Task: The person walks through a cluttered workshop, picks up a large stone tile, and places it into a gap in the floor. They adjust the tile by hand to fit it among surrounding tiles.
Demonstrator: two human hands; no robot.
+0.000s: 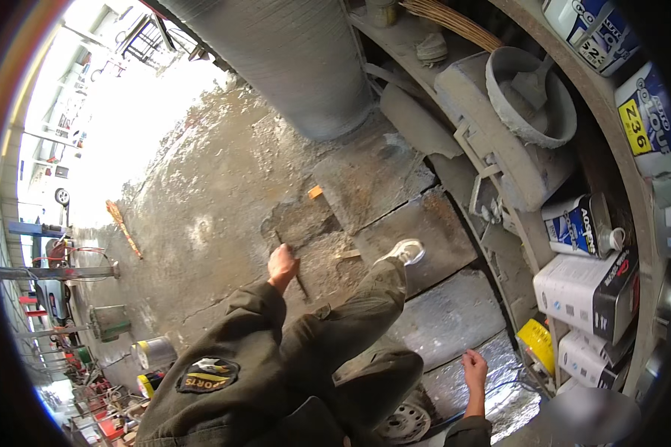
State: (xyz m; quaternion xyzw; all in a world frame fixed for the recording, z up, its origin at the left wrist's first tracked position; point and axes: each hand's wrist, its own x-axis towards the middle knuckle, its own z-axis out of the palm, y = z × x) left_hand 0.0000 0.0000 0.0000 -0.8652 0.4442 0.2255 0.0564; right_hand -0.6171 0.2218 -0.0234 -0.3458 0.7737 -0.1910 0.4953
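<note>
- the grey bowl point(530, 97) sits on the dusty shelf point(455, 127) up and to the right of the broken patch of floor point(313, 231); it holds a grey trowel-like tool, blade down, everything coated in the same dust.
- below the bowl, further along the same wall from the patch, stand white and blue cans point(580, 227) and white boxes point(585, 290), lids on, so what is in them cannot be told; a yellow container point(537, 341) leans at the bottom of that stack.
- a silver tin point(153, 352) stands on the floor down and left of the patch, with a yellow can just beside it – contents not visible.
- the left hand point(282, 264) is at the lower edge of the patch, fingers curled tight around the top of a thin dark tool point(300, 283); the shaft runs down and to the right from the fist, close along the trouser leg.
- where the tool's far end sits cannot be told, as it is lost against the rubble of the patch.
- the right hand point(474, 369) is well to the lower right of the patch, fingers together and pressed flat on a silvery foil-faced sheet point(455, 316), clamped on nothing.
- a pale shoe point(404, 252) rests on a grey slab just right of the patch, and a small orange block point(315, 192) lies at the patch's upper edge.
- a big ribbed grey duct point(291, 59) rises above the patch.
</note>
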